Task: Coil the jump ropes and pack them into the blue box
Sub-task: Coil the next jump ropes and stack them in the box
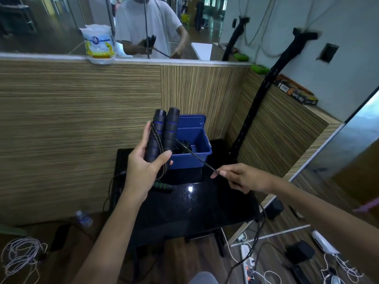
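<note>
Left hand [143,167] round handles [162,134], box [194,152] behind.

Gym or studio corner, wall mirror [51,23] reflecting a long hall, wood-grain panelling [82,119], power strip [247,261]

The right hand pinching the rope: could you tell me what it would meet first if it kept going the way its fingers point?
Probably the left hand holding the two handles; the right hand points left along the taut rope toward it. Depth is unclear, though.
</note>
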